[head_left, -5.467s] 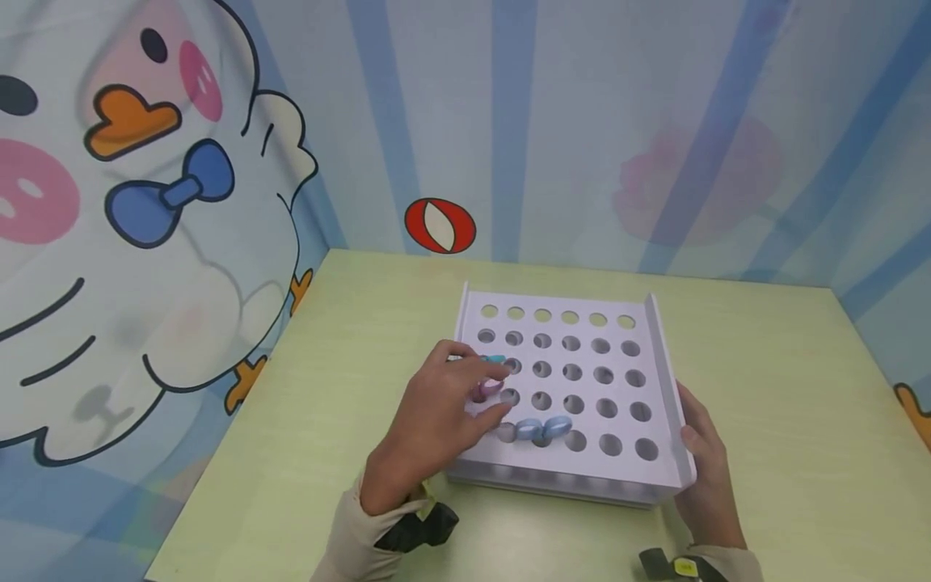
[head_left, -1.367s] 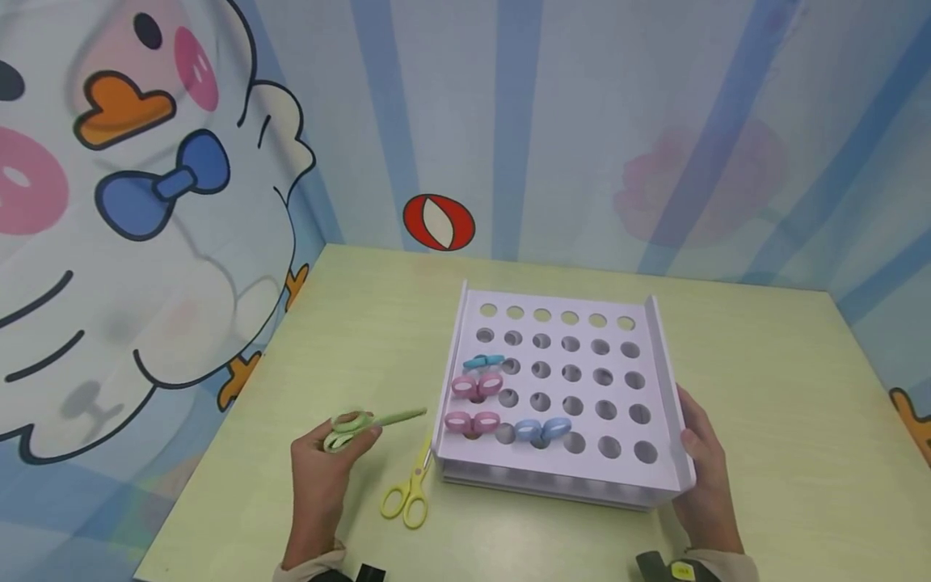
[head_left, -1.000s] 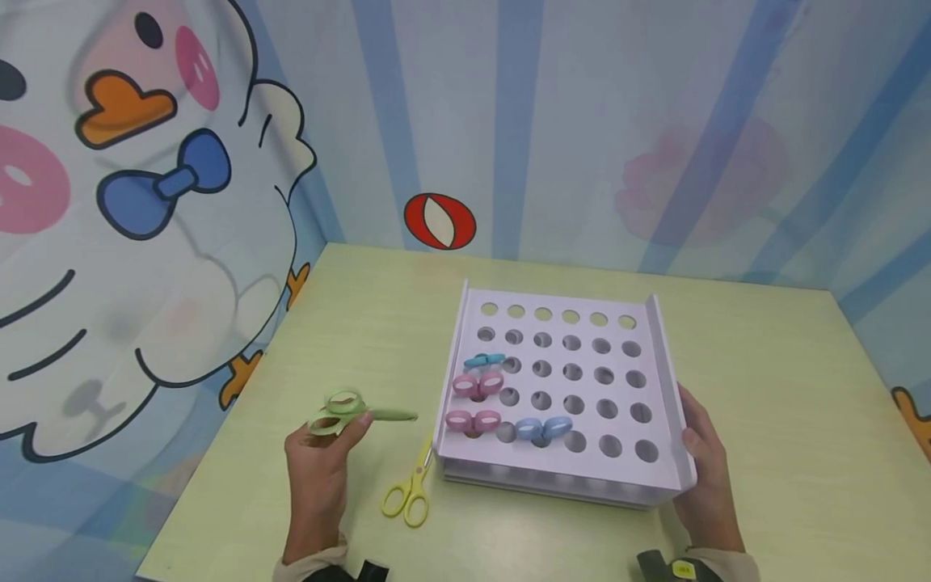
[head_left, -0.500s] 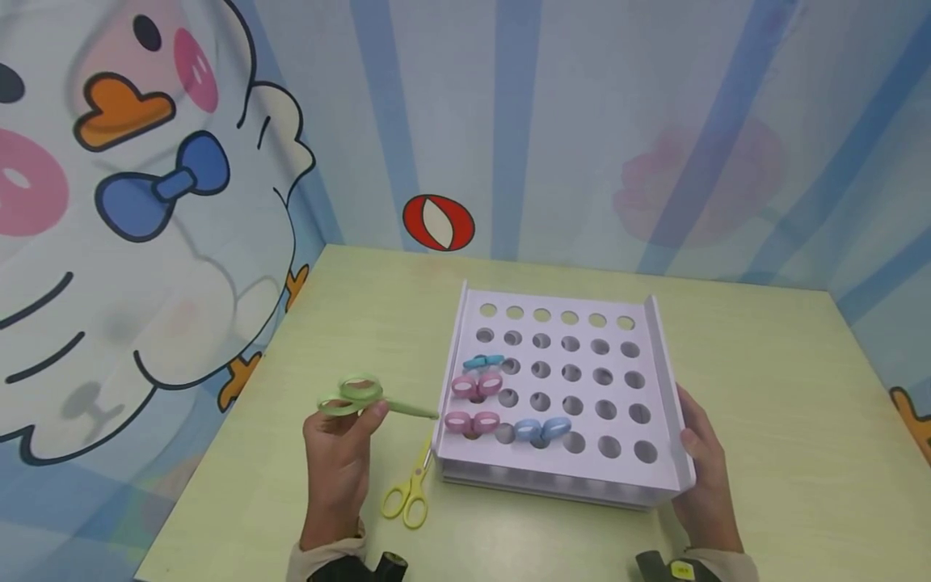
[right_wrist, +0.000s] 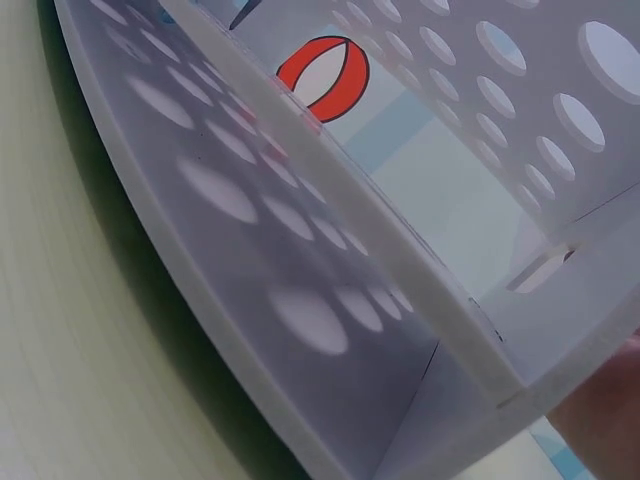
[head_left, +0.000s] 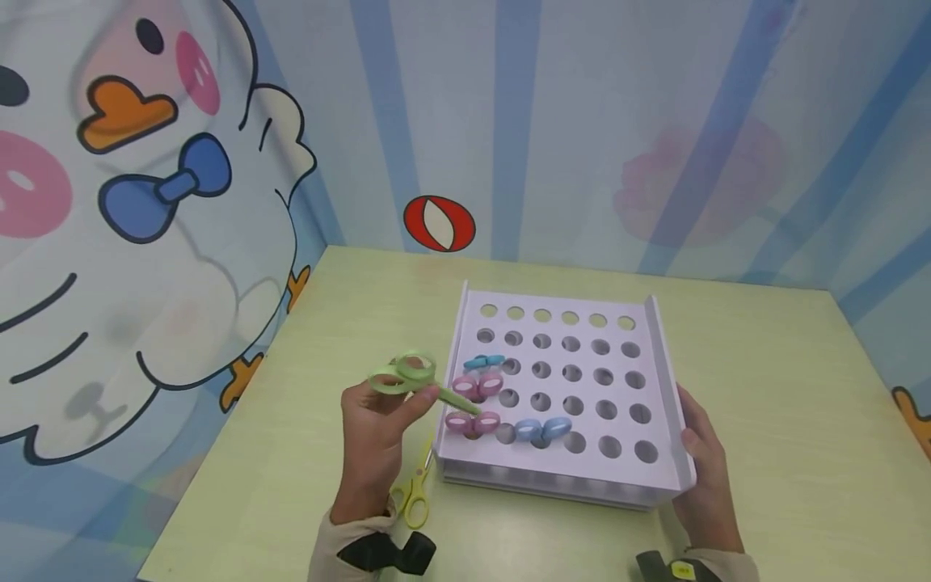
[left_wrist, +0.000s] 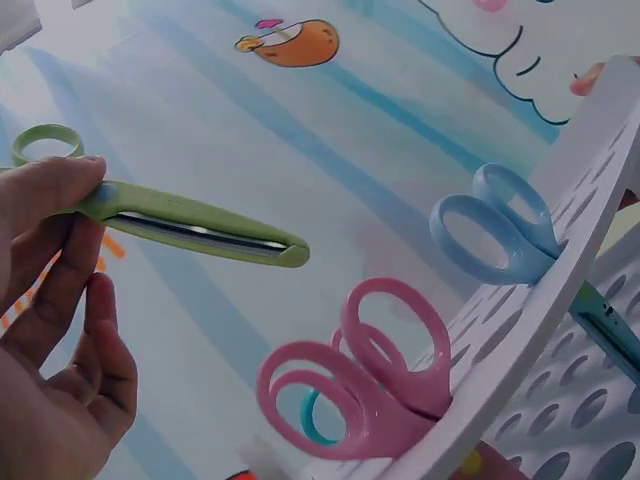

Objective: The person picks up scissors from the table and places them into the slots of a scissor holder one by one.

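My left hand (head_left: 374,440) pinches green scissors (head_left: 460,399) near the pivot, thumb on top. Their covered blade points right, over the left edge of a white perforated rack (head_left: 556,385). In the left wrist view the green scissors (left_wrist: 200,222) show a blade inside a green guard. My right hand (head_left: 709,477) grips the rack's right side panel. Two pink scissors (head_left: 477,386), a teal pair (head_left: 484,360) and a light blue pair (head_left: 542,432) stand handles up in holes at the rack's left and front.
Yellow scissors (head_left: 416,487) lie on the pale yellow table (head_left: 364,299) left of the rack, partly behind my left wrist. A striped cartoon backdrop (head_left: 582,145) rises behind the table. In the right wrist view, the rack's lower tier (left_wrist: 590,365) shows holes too.
Since 5.5 seconds ago my left hand left the pink scissors in the rack and took hold of the green scissors. Lately it moves them up and right over the rack's edge. My right hand stays put.
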Demonstrator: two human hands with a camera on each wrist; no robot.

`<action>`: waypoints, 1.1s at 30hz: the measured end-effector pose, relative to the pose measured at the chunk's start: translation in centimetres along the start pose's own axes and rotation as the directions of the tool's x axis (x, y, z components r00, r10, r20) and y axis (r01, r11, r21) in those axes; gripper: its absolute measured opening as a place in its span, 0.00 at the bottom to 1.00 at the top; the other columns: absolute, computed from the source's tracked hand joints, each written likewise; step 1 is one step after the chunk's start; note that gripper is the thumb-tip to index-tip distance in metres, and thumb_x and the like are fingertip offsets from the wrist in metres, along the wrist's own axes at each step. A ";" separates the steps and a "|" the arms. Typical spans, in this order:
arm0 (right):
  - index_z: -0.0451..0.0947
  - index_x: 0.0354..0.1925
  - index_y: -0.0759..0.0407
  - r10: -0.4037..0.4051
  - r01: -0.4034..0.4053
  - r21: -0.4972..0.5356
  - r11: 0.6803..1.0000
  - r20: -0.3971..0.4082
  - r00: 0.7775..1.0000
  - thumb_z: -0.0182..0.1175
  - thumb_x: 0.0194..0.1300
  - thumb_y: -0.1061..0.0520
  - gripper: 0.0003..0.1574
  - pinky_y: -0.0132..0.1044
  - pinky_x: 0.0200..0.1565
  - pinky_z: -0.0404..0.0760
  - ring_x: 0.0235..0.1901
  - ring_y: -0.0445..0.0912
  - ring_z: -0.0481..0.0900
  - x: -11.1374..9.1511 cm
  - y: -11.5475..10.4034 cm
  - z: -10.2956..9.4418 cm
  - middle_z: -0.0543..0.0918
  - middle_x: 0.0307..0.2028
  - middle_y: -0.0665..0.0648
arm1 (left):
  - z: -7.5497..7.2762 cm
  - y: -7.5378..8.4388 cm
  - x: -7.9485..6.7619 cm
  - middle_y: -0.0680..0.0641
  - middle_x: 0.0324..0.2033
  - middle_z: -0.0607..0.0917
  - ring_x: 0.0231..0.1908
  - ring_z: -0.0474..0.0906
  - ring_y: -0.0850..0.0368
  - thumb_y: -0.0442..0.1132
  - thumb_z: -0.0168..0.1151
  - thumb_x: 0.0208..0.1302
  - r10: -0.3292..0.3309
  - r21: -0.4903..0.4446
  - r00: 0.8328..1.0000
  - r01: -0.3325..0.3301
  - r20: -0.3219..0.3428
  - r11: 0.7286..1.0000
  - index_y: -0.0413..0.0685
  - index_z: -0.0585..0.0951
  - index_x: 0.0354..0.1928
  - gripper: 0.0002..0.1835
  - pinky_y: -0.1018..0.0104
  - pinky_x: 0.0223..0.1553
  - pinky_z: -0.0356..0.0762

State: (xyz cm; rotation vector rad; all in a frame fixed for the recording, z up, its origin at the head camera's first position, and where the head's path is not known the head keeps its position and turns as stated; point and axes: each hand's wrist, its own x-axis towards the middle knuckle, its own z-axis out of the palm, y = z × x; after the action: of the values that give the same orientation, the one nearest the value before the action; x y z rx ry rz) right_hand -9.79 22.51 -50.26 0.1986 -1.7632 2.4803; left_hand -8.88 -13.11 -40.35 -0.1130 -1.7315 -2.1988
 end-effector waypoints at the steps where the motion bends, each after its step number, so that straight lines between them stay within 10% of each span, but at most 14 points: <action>1: 0.57 0.77 0.51 -0.004 0.004 0.007 1.000 0.005 1.000 0.40 0.79 0.53 0.31 0.27 0.52 0.81 0.57 0.38 0.80 0.0 0.0 0.0 0.79 0.63 0.45 | 0.2 0.1 0.2 0.57 0.37 0.89 0.50 0.83 0.57 0.21 0.68 0.55 0.008 0.021 1.000 -0.009 0.025 1.000 0.54 0.89 0.35 0.16 0.64 0.59 0.78; 16: 0.55 0.77 0.52 -0.022 0.022 0.002 1.000 0.037 0.999 0.38 0.80 0.53 0.32 0.28 0.53 0.81 0.58 0.39 0.80 0.0 0.1 0.0 0.77 0.64 0.46 | 3.5 0.3 1.5 0.52 0.41 0.88 0.53 0.82 0.53 0.30 0.74 0.54 0.007 0.144 0.984 -0.033 0.179 0.989 0.37 0.84 0.37 0.09 0.63 0.68 0.69; 33: 0.58 0.76 0.50 -0.024 0.024 0.007 1.000 0.030 0.999 0.37 0.80 0.54 0.30 0.28 0.53 0.81 0.59 0.39 0.80 0.0 0.0 0.0 0.76 0.66 0.45 | 5.9 -0.1 2.0 0.46 0.37 0.87 0.39 0.77 0.60 0.34 0.78 0.51 0.005 0.388 0.970 -0.102 0.245 0.916 0.44 0.89 0.39 0.12 0.66 0.41 0.80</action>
State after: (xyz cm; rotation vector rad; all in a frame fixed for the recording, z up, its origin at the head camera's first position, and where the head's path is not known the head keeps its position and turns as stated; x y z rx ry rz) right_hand -9.76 22.54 -50.30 0.2572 -1.7528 2.4798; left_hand -11.66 -7.91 -38.44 -0.3328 -2.2440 -1.8057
